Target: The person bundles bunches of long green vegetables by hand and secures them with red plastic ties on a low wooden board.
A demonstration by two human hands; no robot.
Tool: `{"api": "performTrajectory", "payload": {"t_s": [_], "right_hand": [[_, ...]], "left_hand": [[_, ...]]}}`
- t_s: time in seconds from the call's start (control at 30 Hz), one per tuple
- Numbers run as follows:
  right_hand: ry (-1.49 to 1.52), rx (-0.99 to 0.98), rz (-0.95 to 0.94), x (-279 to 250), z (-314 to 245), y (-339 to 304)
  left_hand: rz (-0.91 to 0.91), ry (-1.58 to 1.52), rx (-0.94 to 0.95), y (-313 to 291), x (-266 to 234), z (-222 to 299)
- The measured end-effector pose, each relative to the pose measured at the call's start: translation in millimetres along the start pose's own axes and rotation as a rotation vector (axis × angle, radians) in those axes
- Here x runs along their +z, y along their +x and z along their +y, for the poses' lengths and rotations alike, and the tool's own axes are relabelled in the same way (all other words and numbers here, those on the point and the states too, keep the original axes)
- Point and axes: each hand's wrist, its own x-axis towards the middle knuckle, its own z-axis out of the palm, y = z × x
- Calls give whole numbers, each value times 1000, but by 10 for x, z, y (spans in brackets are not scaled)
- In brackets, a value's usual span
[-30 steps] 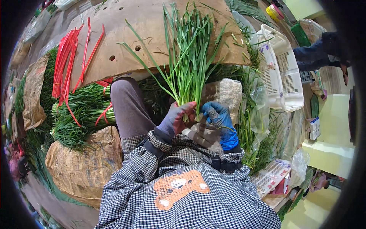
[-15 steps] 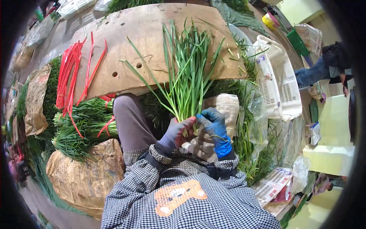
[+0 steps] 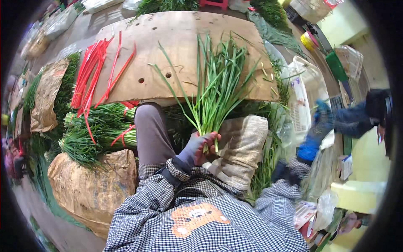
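My left hand (image 3: pixel 200 147), in a stained grey glove, is closed around the lower stalks of a loose bunch of garlic chives (image 3: pixel 214 92). The leaves fan upward over the near edge of a wooden board (image 3: pixel 176 46); a few long blades splay to the left. My right hand (image 3: pixel 321 115), in a blue glove, is stretched far out to the right, over the near side of a white plastic crate (image 3: pixel 299 90). Motion smears its fingers, so whether they hold anything cannot be made out.
Red plastic ties (image 3: pixel 90 71) lie on the board's left end. Tied chive bundles (image 3: pixel 98 126) sit left of my knee, above a brown wrapped sack (image 3: pixel 94 185). A pale folded cloth (image 3: pixel 243 147) covers my right leg. Another person's jeans-clad leg (image 3: pixel 352 122) is beyond the crate.
My right hand has left the stalk ends by my left hand and swung out right to the crate. My left hand still grips the bunch. The whole view has shifted slightly.
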Motion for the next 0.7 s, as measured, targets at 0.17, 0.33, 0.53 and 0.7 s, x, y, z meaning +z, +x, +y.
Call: {"api": "performTrajectory", "payload": {"t_s": [0.17, 0.33, 0.53, 0.7], "right_hand": [[-289, -35, -390, -59, 298, 305], [-320, 170, -863, 890, 326, -1144], [96, 261, -910, 1490, 359, -1946], [137, 392, -880, 1553, 225, -1985]], "left_hand": [[43, 79, 48, 52, 9, -59], [52, 185, 125, 54, -60, -106], [90, 362, 210, 142, -95, -286], [71, 1437, 356, 106, -8, -274]]}}
